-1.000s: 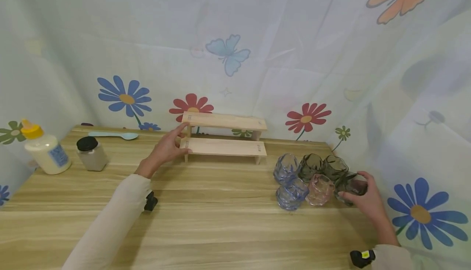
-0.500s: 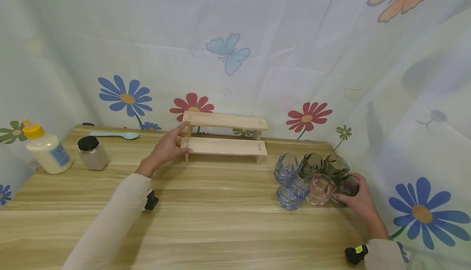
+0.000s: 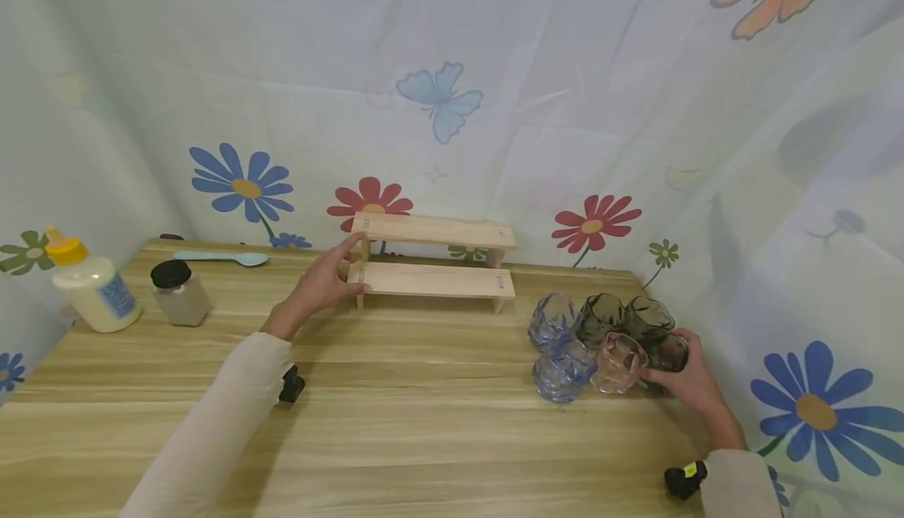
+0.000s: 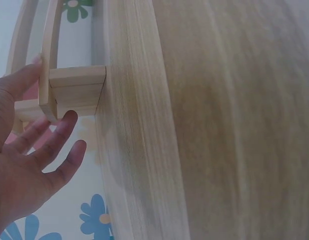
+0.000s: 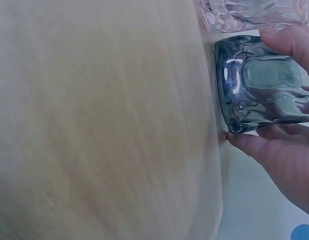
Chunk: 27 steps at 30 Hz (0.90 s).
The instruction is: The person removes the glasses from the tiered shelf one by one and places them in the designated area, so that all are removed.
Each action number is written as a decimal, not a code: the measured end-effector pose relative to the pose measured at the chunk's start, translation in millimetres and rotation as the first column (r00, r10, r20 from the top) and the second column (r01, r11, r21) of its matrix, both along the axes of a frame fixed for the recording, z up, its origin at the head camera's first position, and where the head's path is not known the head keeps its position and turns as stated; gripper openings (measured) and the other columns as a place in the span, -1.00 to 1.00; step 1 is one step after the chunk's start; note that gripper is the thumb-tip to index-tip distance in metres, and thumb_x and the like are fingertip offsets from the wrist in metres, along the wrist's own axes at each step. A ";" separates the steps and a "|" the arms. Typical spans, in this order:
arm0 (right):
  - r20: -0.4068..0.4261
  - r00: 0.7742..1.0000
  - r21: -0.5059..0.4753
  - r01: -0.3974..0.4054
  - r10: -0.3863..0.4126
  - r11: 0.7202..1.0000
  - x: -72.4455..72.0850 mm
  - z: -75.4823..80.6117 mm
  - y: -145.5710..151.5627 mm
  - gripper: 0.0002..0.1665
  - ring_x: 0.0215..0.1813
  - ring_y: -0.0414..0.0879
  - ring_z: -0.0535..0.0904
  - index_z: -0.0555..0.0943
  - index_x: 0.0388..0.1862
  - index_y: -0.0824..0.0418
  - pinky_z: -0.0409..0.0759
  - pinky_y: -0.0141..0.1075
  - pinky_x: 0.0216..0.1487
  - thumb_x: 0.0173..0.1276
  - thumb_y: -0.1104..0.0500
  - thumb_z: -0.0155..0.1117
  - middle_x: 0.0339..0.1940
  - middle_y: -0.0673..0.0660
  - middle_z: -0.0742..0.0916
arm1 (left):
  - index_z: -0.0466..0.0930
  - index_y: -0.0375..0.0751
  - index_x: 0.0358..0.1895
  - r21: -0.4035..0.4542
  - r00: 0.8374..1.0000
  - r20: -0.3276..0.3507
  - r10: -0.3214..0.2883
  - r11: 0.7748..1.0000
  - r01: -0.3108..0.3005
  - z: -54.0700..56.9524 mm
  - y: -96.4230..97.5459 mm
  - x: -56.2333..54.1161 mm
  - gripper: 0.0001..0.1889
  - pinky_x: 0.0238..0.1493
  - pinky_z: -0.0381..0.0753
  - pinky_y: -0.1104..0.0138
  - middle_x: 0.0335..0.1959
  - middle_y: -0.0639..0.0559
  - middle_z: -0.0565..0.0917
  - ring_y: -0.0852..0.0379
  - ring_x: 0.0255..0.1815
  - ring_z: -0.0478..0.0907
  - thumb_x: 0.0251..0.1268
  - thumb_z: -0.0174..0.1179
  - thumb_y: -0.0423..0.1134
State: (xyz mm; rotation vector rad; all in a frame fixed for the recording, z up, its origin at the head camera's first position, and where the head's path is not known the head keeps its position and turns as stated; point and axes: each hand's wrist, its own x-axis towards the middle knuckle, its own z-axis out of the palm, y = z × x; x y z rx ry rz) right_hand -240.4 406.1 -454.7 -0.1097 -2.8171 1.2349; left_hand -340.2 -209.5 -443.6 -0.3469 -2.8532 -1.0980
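Observation:
A two-tier wooden rack (image 3: 432, 281) stands at the back of the table. My left hand (image 3: 326, 281) holds its left end, the thumb on the lower board and the other fingers beneath and behind it, as the left wrist view shows on the lower board (image 4: 47, 65). At the right, my right hand (image 3: 688, 377) grips a dark grey glass tumbler (image 5: 259, 85) between thumb and fingers; its base is right at the tabletop. Beside it sit a pink tumbler (image 3: 618, 362), two blue tumblers (image 3: 563, 370) and two more grey ones (image 3: 603, 320). The fingers partly hide the held tumbler.
At the far left stand a white glue bottle (image 3: 99, 294) with a yellow cap and a clear jar (image 3: 180, 298) with a black lid. A pale blue spoon (image 3: 222, 257) lies behind them. A flowered curtain (image 3: 438, 157) borders the table.
My right hand has moved left with the grey tumbler, bringing it close against the pink and grey ones. My left hand stays on the rack.

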 end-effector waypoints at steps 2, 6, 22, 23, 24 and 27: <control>-0.009 1.000 0.000 -0.008 0.008 1.000 -1.0 0.7 0.0 0.22 0.50 0.56 -0.01 -0.09 0.50 0.43 0.06 0.38 0.37 0.10 0.23 0.54 0.46 0.67 0.10 | -0.07 0.13 0.62 0.002 1.000 -0.001 0.001 1.000 -0.001 0.6 0.0 -0.1 0.05 -0.16 0.56 0.08 0.24 -0.33 0.46 -0.16 -0.16 0.58 0.17 0.47 -0.16; -0.016 1.000 -0.003 -0.008 0.008 1.000 -1.7 0.2 0.5 0.19 0.50 0.56 -0.02 -0.07 0.49 0.45 0.05 0.38 0.38 0.08 0.26 0.52 0.46 0.67 0.09 | -0.06 0.14 0.62 0.003 1.000 -0.009 -0.001 1.000 0.001 1.1 -0.2 -0.2 0.05 -0.14 0.56 0.07 0.24 -0.33 0.47 -0.16 -0.16 0.59 0.16 0.47 -0.16; 0.040 0.999 -0.061 -0.034 0.037 0.998 -4.8 1.8 2.4 0.27 0.54 0.55 -0.15 -0.22 0.55 0.40 -0.05 0.39 0.42 0.13 0.30 0.48 0.52 0.66 -0.06 | -0.05 0.15 0.62 0.011 1.000 -0.009 -0.008 1.000 0.008 0.1 -0.1 -1.7 0.04 -0.18 0.56 0.08 0.23 -0.34 0.48 -0.18 -0.16 0.60 0.16 0.47 -0.14; 0.042 0.998 -0.068 -0.041 0.044 0.997 -4.2 2.6 2.2 0.30 0.54 0.56 -0.16 -0.24 0.56 0.38 -0.06 0.39 0.42 0.13 0.30 0.49 0.52 0.66 -0.07 | -0.05 0.15 0.62 0.011 1.000 -0.007 -0.008 1.000 0.008 -0.2 -0.2 -1.9 0.04 -0.17 0.57 0.08 0.24 -0.35 0.48 -0.18 -0.16 0.60 0.16 0.47 -0.14; 0.042 0.998 -0.071 -0.050 0.053 0.996 -3.5 3.3 2.5 0.32 0.53 0.56 -0.16 -0.26 0.58 0.37 -0.06 0.40 0.42 0.12 0.30 0.49 0.52 0.65 -0.07 | -0.05 0.15 0.62 0.011 1.000 -0.004 -0.009 1.000 0.009 -0.4 -0.3 -2.1 0.04 -0.17 0.57 0.07 0.24 -0.35 0.48 -0.18 -0.15 0.60 0.16 0.47 -0.13; 0.056 0.994 -0.089 -0.089 0.094 0.992 -1.0 6.9 4.5 0.38 0.52 0.58 -0.13 -0.34 0.60 0.34 -0.03 0.40 0.40 0.13 0.31 0.49 0.52 0.67 -0.06 | -0.06 0.15 0.62 0.014 1.000 0.005 -0.011 1.000 0.010 -0.7 -0.5 -1.9 0.04 -0.14 0.58 0.06 0.25 -0.35 0.47 -0.19 -0.13 0.60 0.16 0.47 -0.13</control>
